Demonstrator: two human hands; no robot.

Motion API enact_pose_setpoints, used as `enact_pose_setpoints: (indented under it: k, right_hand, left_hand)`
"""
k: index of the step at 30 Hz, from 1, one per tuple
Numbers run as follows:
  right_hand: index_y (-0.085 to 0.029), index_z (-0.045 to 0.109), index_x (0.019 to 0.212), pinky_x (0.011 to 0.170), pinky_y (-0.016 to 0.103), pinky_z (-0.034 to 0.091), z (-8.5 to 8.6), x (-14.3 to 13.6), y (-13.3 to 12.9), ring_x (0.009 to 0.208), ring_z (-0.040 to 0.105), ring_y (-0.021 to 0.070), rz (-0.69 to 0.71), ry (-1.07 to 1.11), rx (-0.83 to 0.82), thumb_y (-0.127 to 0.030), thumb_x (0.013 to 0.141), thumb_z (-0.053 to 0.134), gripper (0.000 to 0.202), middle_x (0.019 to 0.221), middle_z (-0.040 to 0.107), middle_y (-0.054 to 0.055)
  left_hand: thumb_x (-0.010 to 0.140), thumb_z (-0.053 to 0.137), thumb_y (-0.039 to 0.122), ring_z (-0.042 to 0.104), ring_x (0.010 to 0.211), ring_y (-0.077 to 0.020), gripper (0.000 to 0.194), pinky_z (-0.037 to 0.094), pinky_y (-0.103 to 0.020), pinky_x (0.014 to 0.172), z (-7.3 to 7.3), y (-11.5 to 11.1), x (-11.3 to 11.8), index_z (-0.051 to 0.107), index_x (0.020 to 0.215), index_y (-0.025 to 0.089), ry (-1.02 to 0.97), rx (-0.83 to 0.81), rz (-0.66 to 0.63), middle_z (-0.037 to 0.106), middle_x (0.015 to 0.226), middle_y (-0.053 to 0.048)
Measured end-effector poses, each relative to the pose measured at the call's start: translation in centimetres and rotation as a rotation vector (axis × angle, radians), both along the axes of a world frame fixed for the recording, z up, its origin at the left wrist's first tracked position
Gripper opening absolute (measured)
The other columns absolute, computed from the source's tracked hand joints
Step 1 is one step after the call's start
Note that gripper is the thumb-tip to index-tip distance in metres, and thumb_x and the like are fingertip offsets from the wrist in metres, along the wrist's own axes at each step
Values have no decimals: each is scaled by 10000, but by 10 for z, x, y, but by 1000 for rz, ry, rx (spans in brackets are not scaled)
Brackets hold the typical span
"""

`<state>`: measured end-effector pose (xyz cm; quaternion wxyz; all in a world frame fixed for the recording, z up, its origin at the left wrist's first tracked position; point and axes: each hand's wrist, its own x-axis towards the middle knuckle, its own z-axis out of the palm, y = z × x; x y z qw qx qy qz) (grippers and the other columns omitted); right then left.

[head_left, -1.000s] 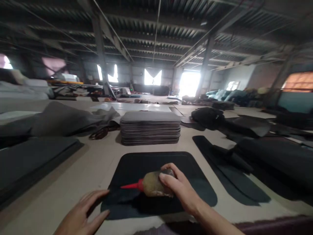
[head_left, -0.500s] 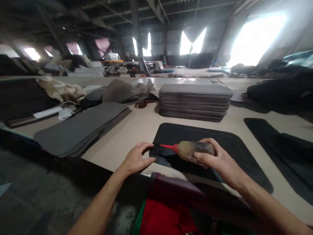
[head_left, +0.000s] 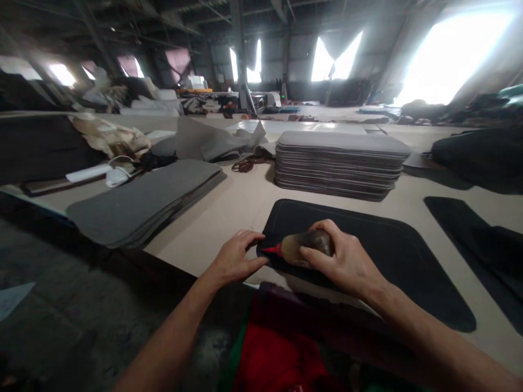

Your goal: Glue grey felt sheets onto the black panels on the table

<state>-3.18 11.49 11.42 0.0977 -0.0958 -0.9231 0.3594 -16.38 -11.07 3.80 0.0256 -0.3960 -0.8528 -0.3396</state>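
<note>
With our right hand gripping the brownish, red-nozzled squeeze bottle, we should press lightly while our left hand, thumb and fingers parted, steadies the rounded black sheet on the beige table.

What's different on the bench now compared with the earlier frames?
The squeeze bottle has moved left over the dark panel, its red nozzle tip now close to the panel's left edge. The camera view has swung left and tipped down. Nothing was newly gripped or let go: the right hand keeps its grip on the bottle, the left hand stays open at that edge. The grey stack looks unchanged.
</note>
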Motion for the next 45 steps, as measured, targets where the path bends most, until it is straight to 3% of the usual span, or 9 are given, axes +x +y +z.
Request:
enact_pose_setpoints:
  k: [7,17,26,38,45]
  right_hand:
    - [-243,544,976,621,280,380,5,-8,-3,703,578,180,33,-9,79,-400,805,616,243,768,621,-13]
    - [-231,493,909,624,290,318,16,-20,-6,705,541,180,157,76,314,-357,842,596,176,820,581,2]
    - [-225,509,913,672,298,347,19,-18,-6,754,557,182,221,123,372,-316,858,596,137,898,578,3]
    - [-228,520,898,632,283,314,30,-13,7,718,536,169,234,102,401,-314,842,596,128,840,576,-8]
    - [-219,531,922,645,277,316,29,-21,-6,751,554,179,262,128,390,-328,849,585,142,891,597,19]
  left_hand:
    - [733,767,220,600,1048,-229,451,506,-367,921,-2,-1,0,637,1164,209,1,23,-5,645,1131,-54]
    - [708,771,218,589,1010,-233,458,509,-366,875,-1,-1,0,640,1147,203,-16,21,-2,639,1102,-58]
    - [705,784,225,585,1015,-227,476,511,-361,884,-3,-1,-2,635,1158,217,-25,19,-8,632,1097,-47]
    - [703,786,239,589,1039,-245,457,507,-390,925,1,-1,0,642,1136,205,-36,5,-12,637,1107,-68]
    - [718,766,249,590,1066,-242,453,519,-370,913,-1,-1,-2,638,1151,218,-46,17,-15,624,1135,-65]
